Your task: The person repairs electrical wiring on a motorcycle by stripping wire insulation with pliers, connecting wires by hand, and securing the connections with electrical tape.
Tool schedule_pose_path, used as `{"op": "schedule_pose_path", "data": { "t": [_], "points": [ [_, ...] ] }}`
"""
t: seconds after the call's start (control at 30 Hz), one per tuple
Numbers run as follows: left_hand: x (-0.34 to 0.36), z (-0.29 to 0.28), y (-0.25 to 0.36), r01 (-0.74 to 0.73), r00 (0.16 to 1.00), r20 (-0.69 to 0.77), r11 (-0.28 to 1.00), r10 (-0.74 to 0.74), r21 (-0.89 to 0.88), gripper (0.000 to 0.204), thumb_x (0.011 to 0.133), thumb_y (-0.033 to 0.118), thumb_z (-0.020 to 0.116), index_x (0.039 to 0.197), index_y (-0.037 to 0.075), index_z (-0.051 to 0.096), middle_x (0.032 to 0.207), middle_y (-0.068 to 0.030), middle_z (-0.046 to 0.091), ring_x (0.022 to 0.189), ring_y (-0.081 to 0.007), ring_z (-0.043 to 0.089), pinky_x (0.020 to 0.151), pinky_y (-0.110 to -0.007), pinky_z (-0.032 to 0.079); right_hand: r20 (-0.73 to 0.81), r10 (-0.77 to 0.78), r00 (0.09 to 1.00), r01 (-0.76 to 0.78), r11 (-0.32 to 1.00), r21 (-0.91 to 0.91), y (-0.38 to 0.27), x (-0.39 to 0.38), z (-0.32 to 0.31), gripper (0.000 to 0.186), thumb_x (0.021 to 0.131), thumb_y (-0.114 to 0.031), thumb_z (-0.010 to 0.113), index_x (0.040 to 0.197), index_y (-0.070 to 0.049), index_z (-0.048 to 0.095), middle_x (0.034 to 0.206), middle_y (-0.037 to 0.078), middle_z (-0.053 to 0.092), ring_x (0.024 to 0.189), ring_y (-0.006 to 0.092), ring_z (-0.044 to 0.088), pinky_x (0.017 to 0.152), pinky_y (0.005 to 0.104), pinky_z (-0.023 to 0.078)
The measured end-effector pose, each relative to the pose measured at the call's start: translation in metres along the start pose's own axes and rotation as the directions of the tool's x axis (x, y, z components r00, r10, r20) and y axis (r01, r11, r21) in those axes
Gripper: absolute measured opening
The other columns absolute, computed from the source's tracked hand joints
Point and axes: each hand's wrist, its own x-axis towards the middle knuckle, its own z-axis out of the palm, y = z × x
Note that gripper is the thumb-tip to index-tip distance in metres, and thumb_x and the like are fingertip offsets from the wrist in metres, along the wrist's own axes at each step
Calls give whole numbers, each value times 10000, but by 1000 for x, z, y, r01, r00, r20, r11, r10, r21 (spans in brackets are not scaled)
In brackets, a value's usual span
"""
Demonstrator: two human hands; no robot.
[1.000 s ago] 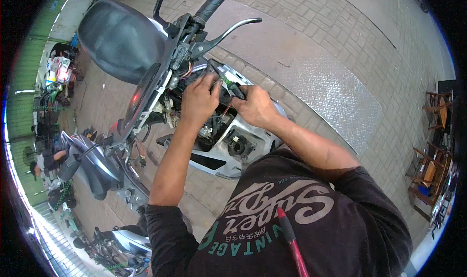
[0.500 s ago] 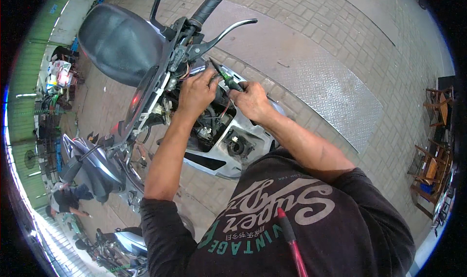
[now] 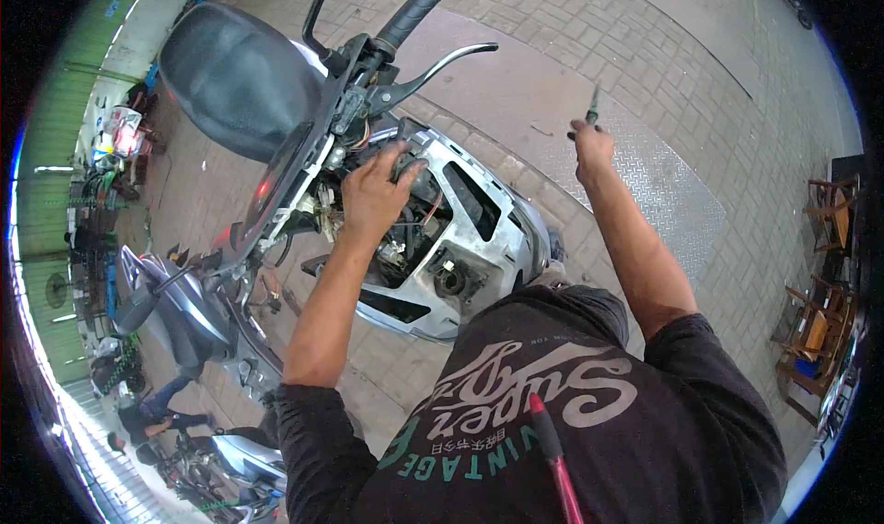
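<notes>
Now | right grip (image 3: 594, 148), closed round screwdriver (image 3: 592, 116), moved off scooter (image 3: 509, 257) | left grip (image 3: 374, 192): can't tell

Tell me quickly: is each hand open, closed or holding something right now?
Left hand: over the opened motorbike; cannot tell whether it holds anything.
Right hand: closed, holding a green tool.
</notes>
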Motion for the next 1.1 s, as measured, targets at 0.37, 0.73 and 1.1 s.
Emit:
{"op": "schedule_pose_path", "data": {
  "t": [0.37,0.73,1.1],
  "points": [
    [-37,-41,12,-116,993,-27,993,117,38,180,765,130,676,937,79,674,992,-115,643,934,-279,593,805,-371,462,780,-513,358,934,216,-286,95,-88,-39,265,718,-319,674,871,-108,630,1059,140,571,1161,339,419,987,527,255],
    [-80,-61,27,203,949,-229,976,-217,-84,205,782,96,676,981,47,663,956,-95,593,848,-233,586,724,-323,476,882,-346,-319,946,-174,274,90,-153,21,342,662,-397,717,867,-128,666,1127,119,516,1247,335,348,1010,617,195],
    [-100,-50,29,452,721,-287,742,-630,-495,170,802,114,694,929,12,643,826,-85,685,727,-114,627,654,-239,477,855,-234,-463,883,-205,422,113,-134,2,264,679,-347,684,855,-151,658,1074,73,546,1279,289,323,1028,641,160]
  ]
}}
